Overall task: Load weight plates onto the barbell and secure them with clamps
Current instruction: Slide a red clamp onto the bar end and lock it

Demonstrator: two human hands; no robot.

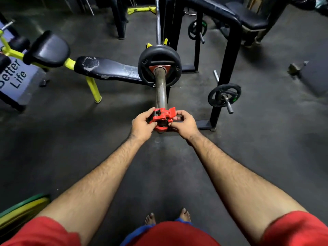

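The barbell (161, 86) already carries a black plate (159, 65). At its near tip, well short of the plate, the left hand (142, 125) and right hand (184, 124) grip the red clamp (162, 118), lever apparently open; sliding and locking likely remain.

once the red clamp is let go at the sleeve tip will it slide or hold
The red clamp looks like rigid plastic, probably light. Its lever appears flipped open, so it would likely slide along the smooth sleeve until pushed to the plate and latched.

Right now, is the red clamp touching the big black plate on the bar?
Apart. The head view shows the red clamp at the bar's near end, with a long stretch of bare bar between it and the black plate.
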